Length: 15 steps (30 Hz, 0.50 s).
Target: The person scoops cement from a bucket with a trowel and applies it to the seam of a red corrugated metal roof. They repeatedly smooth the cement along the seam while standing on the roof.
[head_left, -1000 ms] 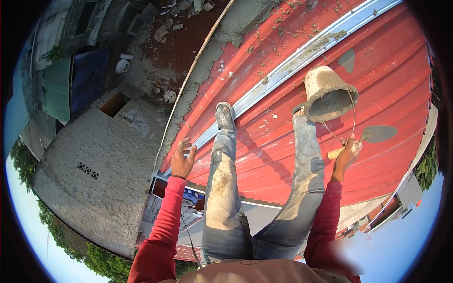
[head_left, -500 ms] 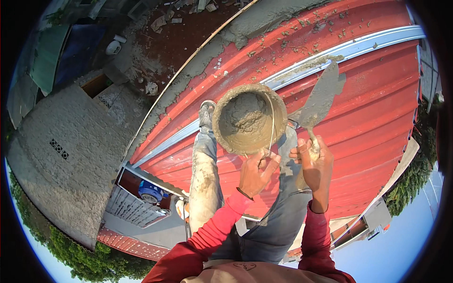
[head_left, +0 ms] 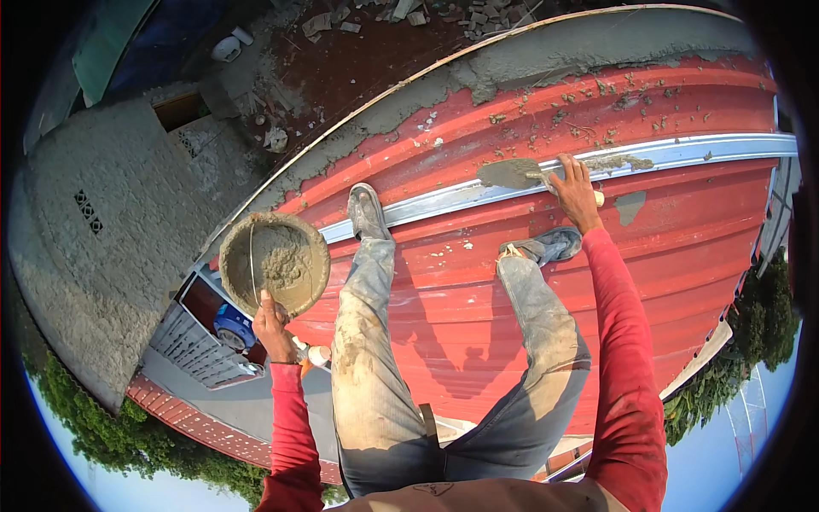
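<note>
My left hand (head_left: 273, 327) is closed at the near rim of a round, mortar-crusted bucket (head_left: 319, 256), where its thin wire handle comes down. Wet grey mortar (head_left: 286, 266) lies inside, and the bucket hangs left of my left leg. Reaching far out to the right, my right hand (head_left: 577, 194) grips a trowel by its pale handle. The trowel's grey blade (head_left: 510, 174) points left, over the pale metal strip (head_left: 435, 201) that crosses the red roof sheets. Whether the blade touches the strip I cannot tell.
Ribbed red roofing (head_left: 456, 294) lies under both my feet. A band of grey mortar (head_left: 589, 56) follows the curved far edge, with crumbs scattered near it. Beyond the edge is a drop to ground with rubble (head_left: 409, 15). A grey patch (head_left: 630, 207) lies right of my hand.
My left hand has carried the bucket left, from between my legs to beside the left one. My right hand has moved forward, and the trowel has swung from upright to pointing left.
</note>
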Motion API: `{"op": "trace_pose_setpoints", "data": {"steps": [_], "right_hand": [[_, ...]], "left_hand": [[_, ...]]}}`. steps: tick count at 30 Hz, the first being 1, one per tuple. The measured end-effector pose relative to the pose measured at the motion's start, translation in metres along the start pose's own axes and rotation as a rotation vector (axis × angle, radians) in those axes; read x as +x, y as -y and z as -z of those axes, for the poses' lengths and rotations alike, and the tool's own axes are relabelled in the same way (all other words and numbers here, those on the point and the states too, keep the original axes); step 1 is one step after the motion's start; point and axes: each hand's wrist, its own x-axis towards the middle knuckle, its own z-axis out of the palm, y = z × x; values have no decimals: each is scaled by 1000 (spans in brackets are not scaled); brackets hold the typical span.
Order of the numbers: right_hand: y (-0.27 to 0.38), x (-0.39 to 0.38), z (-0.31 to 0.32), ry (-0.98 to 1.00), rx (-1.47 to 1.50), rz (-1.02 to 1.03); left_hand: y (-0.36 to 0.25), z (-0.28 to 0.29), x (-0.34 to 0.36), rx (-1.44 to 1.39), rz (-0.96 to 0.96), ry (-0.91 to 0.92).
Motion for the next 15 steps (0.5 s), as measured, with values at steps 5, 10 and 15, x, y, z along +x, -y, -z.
{"op": "trace_pose_setpoints", "data": {"steps": [5,10,15], "right_hand": [[-14,17,8,105,-30,30],[-9,24,24,111,-22,26],[-11,38,27,142,67,-8]], "left_hand": [[18,39,63,-138,207,-151],[60,41,101,-241,330,-137],[68,18,116,-323,313,-150]]}}
